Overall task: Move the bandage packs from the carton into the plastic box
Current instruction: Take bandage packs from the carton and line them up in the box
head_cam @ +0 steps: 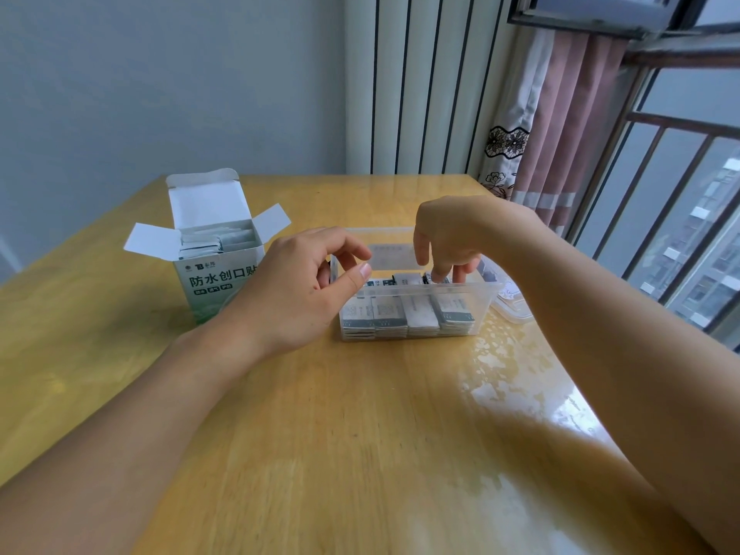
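An open white-and-green carton (218, 280) stands at the left of the wooden table, with bandage packs (218, 239) still inside. The clear plastic box (412, 292) sits mid-table with rows of stacked packs (404, 314) in it. My right hand (448, 238) reaches down into the far right part of the box. Its fingertips pinch a dark-edged pack (427, 279) among the others, and its thumb is hidden. My left hand (300, 290) hovers at the box's left end with loosely curled fingers, thumb and forefinger apart, holding nothing.
The box's clear lid (514, 308) lies on the table just right of the box. A wall lies behind the table (360, 434). A curtain (560, 134) and a barred window (680, 194) are on the right.
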The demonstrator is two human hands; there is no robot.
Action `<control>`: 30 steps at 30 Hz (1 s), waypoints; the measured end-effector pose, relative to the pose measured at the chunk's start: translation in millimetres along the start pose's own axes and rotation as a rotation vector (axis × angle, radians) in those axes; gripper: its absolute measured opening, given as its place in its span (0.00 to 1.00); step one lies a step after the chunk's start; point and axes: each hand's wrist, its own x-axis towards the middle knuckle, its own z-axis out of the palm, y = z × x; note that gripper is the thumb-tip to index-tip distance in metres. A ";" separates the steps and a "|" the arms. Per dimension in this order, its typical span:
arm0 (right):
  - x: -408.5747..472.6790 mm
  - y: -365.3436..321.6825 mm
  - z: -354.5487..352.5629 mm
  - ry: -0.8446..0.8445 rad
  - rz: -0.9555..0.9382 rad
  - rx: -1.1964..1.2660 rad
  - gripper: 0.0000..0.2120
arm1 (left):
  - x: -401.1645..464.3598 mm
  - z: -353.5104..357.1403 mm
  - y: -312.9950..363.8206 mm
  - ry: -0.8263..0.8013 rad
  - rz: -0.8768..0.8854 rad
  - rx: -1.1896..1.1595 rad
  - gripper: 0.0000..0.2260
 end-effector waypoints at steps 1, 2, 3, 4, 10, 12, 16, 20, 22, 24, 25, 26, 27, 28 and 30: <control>-1.3 -0.6 -1.7 0.011 -0.020 0.007 0.16 | 0.2 -0.2 0.5 0.005 0.003 -0.001 0.05; -2.5 -1.2 -3.2 0.026 -0.042 0.001 0.16 | 0.4 -0.3 1.0 0.008 0.006 -0.003 0.05; -3.5 -2.4 -4.4 0.042 -0.065 -0.011 0.16 | 0.5 -0.4 1.2 0.009 0.008 -0.004 0.05; -5.3 -3.9 -5.3 0.057 -0.090 -0.025 0.17 | 0.5 -0.2 1.6 0.011 0.010 -0.004 0.05; -14.5 -23.9 -7.4 0.331 -0.327 0.080 0.06 | 2.7 -9.4 6.3 0.186 0.048 -0.013 0.03; -14.7 -30.1 -10.3 0.531 -0.422 0.150 0.05 | 6.2 -22.5 6.0 0.321 0.037 -0.013 0.03; -23.1 -69.6 -16.6 0.679 -0.624 0.409 0.04 | 14.2 -63.5 -13.4 0.603 -0.106 -0.064 0.04; -19.7 -121.7 -25.2 0.628 -0.708 0.371 0.04 | 15.8 -92.5 -49.0 0.655 -0.330 -0.065 0.05; -7.7 -141.1 -26.3 0.586 -0.671 0.293 0.05 | 13.7 -97.1 -62.5 0.664 -0.412 -0.092 0.06; 5.3 -152.7 -24.0 0.504 -0.619 0.221 0.06 | 12.8 -96.5 -70.1 0.660 -0.469 -0.130 0.06; 9.8 -155.7 -22.0 0.457 -0.607 0.195 0.06 | 13.0 -94.8 -72.2 0.649 -0.484 -0.143 0.06; 12.7 -157.7 -20.5 0.420 -0.607 0.182 0.06 | 13.6 -92.9 -73.8 0.634 -0.492 -0.148 0.06; 14.7 -158.2 -19.4 0.396 -0.611 0.183 0.06 | 14.4 -91.1 -75.3 0.618 -0.495 -0.146 0.06; 16.7 -159.7 -18.5 0.382 -0.619 0.195 0.06 | 14.4 -90.8 -77.2 0.606 -0.498 -0.131 0.07; 18.8 -159.1 -16.2 0.376 -0.640 0.225 0.07 | 15.5 -89.7 -78.6 0.581 -0.510 -0.095 0.07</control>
